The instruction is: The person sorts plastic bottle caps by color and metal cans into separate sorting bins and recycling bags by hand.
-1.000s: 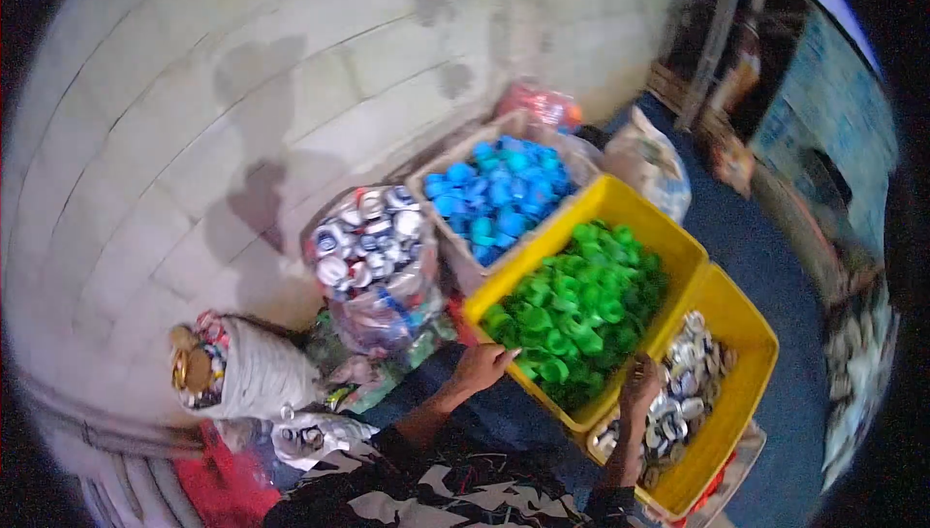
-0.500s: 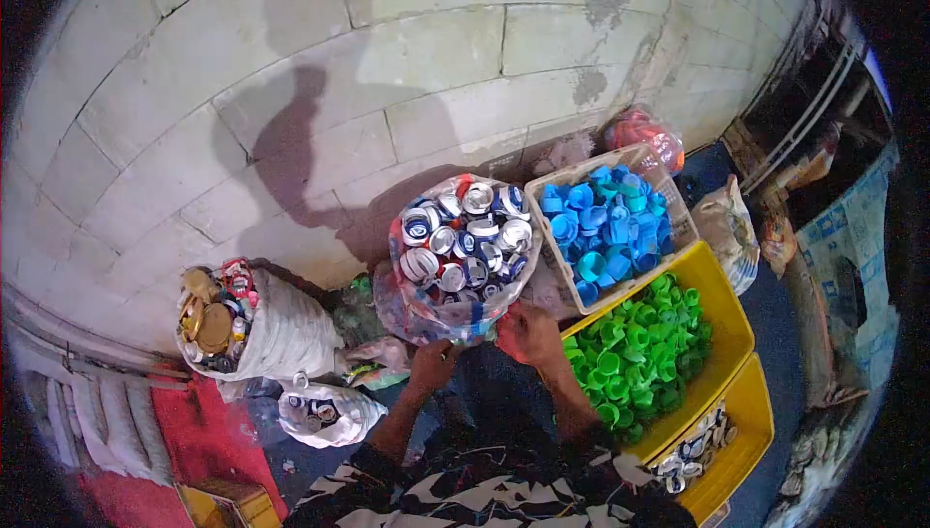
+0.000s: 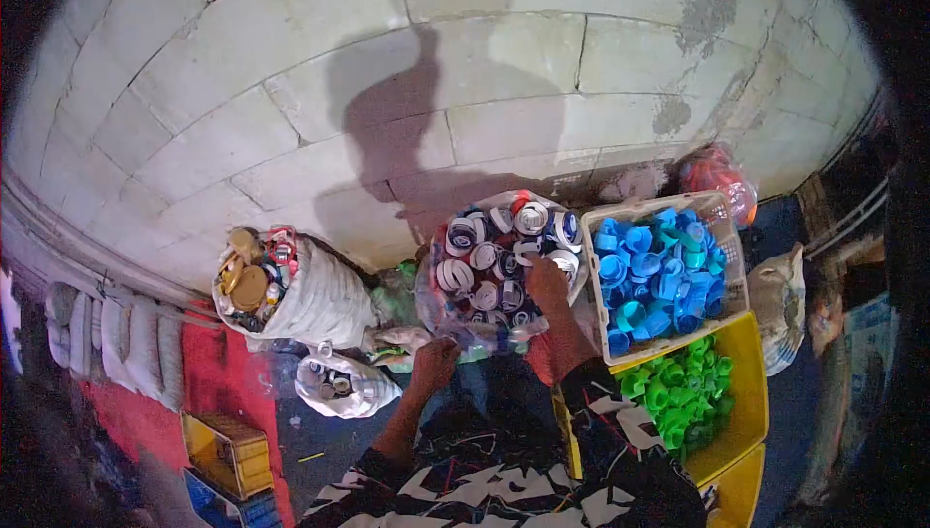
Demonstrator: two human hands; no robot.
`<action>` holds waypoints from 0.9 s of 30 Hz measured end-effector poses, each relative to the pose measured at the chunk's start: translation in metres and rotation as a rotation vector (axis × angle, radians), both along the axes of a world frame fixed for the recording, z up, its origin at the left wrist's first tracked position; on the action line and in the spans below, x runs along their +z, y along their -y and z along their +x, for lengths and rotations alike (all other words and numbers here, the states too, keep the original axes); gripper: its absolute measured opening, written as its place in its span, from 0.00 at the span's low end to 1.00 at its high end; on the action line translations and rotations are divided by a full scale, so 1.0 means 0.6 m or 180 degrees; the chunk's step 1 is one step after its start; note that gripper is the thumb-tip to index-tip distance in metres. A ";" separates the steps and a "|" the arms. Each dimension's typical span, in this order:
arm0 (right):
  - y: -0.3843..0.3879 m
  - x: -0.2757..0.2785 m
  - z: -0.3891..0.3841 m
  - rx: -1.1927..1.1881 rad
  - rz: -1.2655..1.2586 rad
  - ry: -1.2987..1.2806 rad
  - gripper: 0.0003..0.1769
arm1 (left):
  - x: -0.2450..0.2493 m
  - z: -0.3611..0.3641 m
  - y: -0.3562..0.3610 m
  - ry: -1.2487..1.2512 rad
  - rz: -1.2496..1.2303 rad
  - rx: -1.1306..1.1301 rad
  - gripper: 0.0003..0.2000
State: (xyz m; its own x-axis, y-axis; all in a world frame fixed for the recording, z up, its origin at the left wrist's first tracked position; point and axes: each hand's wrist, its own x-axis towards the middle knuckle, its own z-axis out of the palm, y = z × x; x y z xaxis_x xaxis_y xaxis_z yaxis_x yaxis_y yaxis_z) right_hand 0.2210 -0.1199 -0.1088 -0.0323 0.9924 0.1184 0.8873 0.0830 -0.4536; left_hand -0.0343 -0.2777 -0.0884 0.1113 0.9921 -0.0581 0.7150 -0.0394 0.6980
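A clear plastic bag (image 3: 426, 310) full of white and dark blue bottle caps (image 3: 484, 294) stands in front of me against the wall. My left hand (image 3: 436, 361) is closed on the bag's near rim, at its left side. Over the bag's right part, my right hand (image 3: 548, 284) has its fingers bent around a white cap (image 3: 526, 251) on top of the heap. Right of the bag is a pale crate (image 3: 598, 320) holding blue caps (image 3: 659, 271). Nearer to me, a yellow bin (image 3: 751, 373) contains green caps (image 3: 678, 388).
On the left stand a tall white sack (image 3: 325, 295) of mixed lids and a small white bag (image 3: 373, 397) of caps. A second yellow bin (image 3: 741, 489) is at lower right. Behind everything rises a block wall (image 3: 291, 73). A tied sack (image 3: 780, 310) sits far right.
My right hand has let go of the bag's rim and moved up onto the caps. My left hand stays at the rim. The view has shifted, so the scene sits further right.
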 end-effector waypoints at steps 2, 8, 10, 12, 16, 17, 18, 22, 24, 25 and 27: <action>0.023 0.017 0.005 0.0012 -0.0001 0.0037 0.14 | 0.016 0.014 -0.022 0.0106 0.0041 0.0106 0.11; 0.108 0.041 0.037 -0.0312 -0.0054 -0.1075 0.11 | 0.034 0.044 -0.109 -0.0317 0.0543 -0.0114 0.13; 0.150 0.071 0.041 -0.0571 -0.0209 -0.1477 0.11 | 0.039 0.051 -0.154 -0.0679 0.1151 -0.0207 0.16; 0.187 0.096 0.047 -0.0770 -0.0296 -0.1683 0.11 | 0.049 0.065 -0.196 -0.0919 0.1477 -0.0149 0.19; 0.237 -0.031 0.072 -0.0945 0.0553 -0.1959 0.08 | 0.055 0.079 -0.274 -0.1197 0.1517 -0.0447 0.22; 0.248 -0.001 0.070 -0.0913 0.0906 -0.1462 0.07 | 0.026 0.080 -0.298 -0.1210 0.1202 -0.0554 0.22; 0.259 -0.014 0.070 -0.1134 0.0691 -0.1647 0.06 | 0.006 0.080 -0.308 -0.1232 0.0874 -0.0661 0.21; 0.279 -0.018 0.066 -0.1666 0.0124 -0.1967 0.08 | -0.014 0.076 -0.319 -0.1226 0.1039 -0.0901 0.22; 0.259 0.000 0.061 -0.1693 0.0308 -0.1893 0.09 | -0.014 0.071 -0.323 -0.1013 0.1249 -0.0814 0.18; 0.248 0.002 0.057 -0.1673 0.0559 -0.1842 0.11 | 0.007 0.066 -0.316 -0.0839 0.1096 -0.0727 0.17; 0.221 0.012 0.061 -0.1558 0.0759 -0.1562 0.14 | 0.046 0.063 -0.300 -0.0522 0.0906 -0.0535 0.14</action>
State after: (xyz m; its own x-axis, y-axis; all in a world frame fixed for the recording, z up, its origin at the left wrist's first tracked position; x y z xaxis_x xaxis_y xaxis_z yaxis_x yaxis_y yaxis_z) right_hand 0.2578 -0.2523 -0.1017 0.5205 0.8251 0.2199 0.5475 -0.1249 -0.8274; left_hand 0.0035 -0.0976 -0.0608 0.2862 0.9398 0.1870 0.7836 -0.3418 0.5188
